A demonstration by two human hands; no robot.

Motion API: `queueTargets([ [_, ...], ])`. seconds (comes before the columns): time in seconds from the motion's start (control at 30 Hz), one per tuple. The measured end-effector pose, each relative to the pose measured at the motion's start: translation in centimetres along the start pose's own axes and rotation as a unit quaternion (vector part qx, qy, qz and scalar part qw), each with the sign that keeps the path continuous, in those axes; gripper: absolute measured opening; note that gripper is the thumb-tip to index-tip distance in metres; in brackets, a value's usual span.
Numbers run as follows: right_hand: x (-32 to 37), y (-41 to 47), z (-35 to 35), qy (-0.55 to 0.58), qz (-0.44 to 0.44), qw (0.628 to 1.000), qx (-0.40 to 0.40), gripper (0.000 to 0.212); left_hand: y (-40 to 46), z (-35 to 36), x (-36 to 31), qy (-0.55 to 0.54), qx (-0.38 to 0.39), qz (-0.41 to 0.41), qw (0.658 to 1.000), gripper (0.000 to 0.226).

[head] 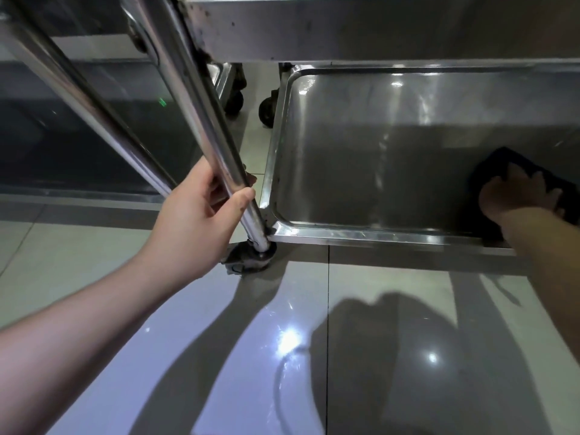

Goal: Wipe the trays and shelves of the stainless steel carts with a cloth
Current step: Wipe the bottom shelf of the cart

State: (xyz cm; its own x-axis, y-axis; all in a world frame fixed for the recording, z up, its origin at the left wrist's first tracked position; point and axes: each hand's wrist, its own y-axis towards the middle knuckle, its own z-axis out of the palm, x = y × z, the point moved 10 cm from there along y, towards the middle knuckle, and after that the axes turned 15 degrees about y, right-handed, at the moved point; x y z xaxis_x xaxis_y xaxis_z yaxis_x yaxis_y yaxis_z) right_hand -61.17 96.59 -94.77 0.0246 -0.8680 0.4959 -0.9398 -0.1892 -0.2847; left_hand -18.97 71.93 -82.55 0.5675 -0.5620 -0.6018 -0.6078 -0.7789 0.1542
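Two hands, well apart, both occupied.
Left hand (201, 211): fingers and thumb curled round slanting cart post (201, 120), just above caster (251, 259); steadying role, judged.
Right hand (518, 196): fingers spread flat, pressing dark cloth (533, 171) onto floor of bottom tray (376, 146); palm down, forearm crossing near rim.
Cloth: directly under right hand, edges showing beyond fingertips and to its right; well right of left hand.
Bottom tray: low, just above tiled floor (157, 356), under upper shelf (345, 29); long axis running left to right between the two hands.
Unwiped stretch, judged: open steel lying leftward from right hand toward corner beside left hand.
Nearer hand for cloth work: right. Likely next stroke: sweep leftward along long axis.
Extent already wiped: not discernible from sheen alone.
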Motion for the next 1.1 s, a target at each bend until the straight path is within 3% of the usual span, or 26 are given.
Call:
queueTargets([
  [0.2,13.1,-6.5,10.4,-0.007,-0.170,0.981,0.088,0.056,0.0,-0.2,0.0,0.012,0.008,0.006,1.000,0.015],
  [0.37,24.2,-15.7,20.1,-0.049,-0.335,0.913,0.226,0.055,-0.1,-0.2,-0.2,0.001,0.009,0.003,1.000,0.021],
  [0.47,25.8,-18.5,21.8,-0.038,-0.372,0.883,0.284,0.054,-0.2,-0.3,-0.4,0.010,0.008,0.006,1.000,0.022],
  [0.57,24.3,-17.8,20.6,-0.072,-0.400,0.868,0.284,0.053,-0.3,-0.3,-0.4,0.007,0.010,0.005,1.000,0.017],
  [0.67,20.9,-13.2,17.0,-0.094,-0.372,0.891,0.244,0.053,-0.3,-0.2,-0.1,0.006,0.010,-0.007,1.000,0.015],
  [0.8,13.3,-3.8,9.5,-0.075,-0.256,0.947,0.178,0.055,-0.3,-0.2,-0.1,0.020,0.000,-0.006,1.000,0.015],
  [0.93,3.3,4.5,1.0,-0.067,-0.180,0.978,0.078,0.077,-0.6,-0.3,-0.4,0.038,-0.012,-0.011,0.999,0.018],
  [1.0,-0.2,5.6,-2.2,-0.054,-0.139,0.988,0.042,0.060,-0.8,-0.3,-0.6,0.049,-0.016,-0.017,0.999,0.020],
  [1.1,-2.0,5.4,-3.4,-0.065,-0.101,0.992,0.030,0.056,-0.9,-0.5,-1.1,0.067,-0.022,-0.024,0.997,0.018],
])
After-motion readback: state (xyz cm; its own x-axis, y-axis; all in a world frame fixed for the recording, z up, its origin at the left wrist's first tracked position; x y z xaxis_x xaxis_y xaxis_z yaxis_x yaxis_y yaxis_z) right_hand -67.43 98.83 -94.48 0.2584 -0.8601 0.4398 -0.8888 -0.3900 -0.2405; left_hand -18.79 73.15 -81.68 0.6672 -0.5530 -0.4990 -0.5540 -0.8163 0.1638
